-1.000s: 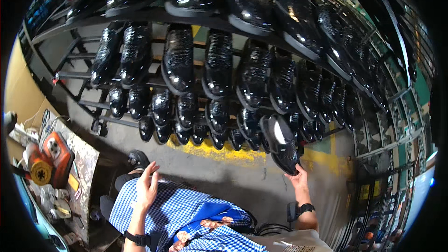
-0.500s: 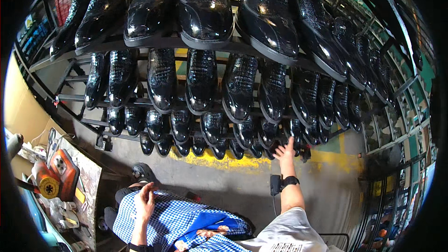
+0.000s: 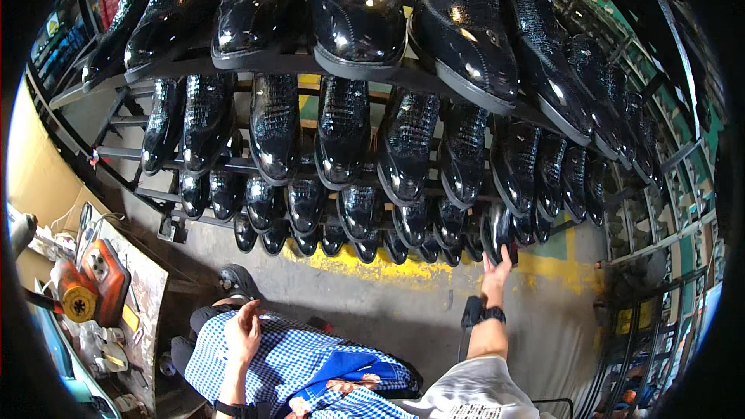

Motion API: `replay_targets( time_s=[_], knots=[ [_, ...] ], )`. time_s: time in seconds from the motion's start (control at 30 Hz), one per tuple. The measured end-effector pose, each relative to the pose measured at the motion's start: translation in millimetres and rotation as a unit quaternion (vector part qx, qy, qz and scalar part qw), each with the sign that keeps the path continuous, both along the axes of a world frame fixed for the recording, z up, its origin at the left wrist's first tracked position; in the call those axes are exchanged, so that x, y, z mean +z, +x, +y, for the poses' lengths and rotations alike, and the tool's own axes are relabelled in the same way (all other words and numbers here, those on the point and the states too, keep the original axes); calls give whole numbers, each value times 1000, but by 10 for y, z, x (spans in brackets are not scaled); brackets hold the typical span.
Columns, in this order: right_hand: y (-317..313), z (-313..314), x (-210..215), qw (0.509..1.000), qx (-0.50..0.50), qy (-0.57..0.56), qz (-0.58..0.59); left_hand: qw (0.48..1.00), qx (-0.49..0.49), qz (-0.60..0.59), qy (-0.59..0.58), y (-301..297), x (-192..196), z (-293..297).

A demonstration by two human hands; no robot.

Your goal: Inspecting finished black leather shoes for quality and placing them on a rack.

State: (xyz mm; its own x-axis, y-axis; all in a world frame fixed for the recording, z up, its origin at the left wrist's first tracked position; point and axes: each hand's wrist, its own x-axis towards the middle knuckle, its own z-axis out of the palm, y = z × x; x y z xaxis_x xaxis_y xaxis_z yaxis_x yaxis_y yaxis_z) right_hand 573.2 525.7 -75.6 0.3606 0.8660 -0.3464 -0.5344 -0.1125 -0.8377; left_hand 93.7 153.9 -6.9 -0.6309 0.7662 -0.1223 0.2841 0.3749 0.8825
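A tall black metal rack (image 3: 116, 154) holds several rows of glossy black dress shoes. My right hand (image 3: 495, 270), with a black band on the wrist, reaches up to the lowest row. Its fingertips touch the heel end of a black shoe (image 3: 497, 231) standing there among the others. The fingers are stretched out rather than wrapped around the shoe. My left hand (image 3: 244, 334) rests on the blue checked cloth (image 3: 310, 365) over my lap, fingers loosely apart and holding nothing.
An orange power tool (image 3: 87, 292) lies among clutter on a worn bench at the left. A yellow line (image 3: 372, 265) runs along the concrete floor under the rack. More metal racks (image 3: 660, 217) stand at the right. My black shoe (image 3: 237, 279) shows below.
One second ago my right hand held a black shoe out in front of the rack. It has since carried it to the lowest row, and the view has tilted down. My left hand stayed on my lap.
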Motion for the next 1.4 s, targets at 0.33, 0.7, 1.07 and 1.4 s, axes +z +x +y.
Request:
replay_targets(
  time_s=[0.33,0.7,1.07,1.4],
  knots=[
    [786,-1403,235,981,157,-36,105,997,-41,-63,16,-12,100,129],
    [-2192,-863,858,813,576,-37,78,894,81,-430,95,-171,674,-118],
    [-4022,-1502,1101,682,728,-50,52,778,132,-559,255,-599,797,-843],
    [-5178,-2205,1336,636,770,-22,44,744,275,-496,354,-1238,941,-1424]
  ],
)
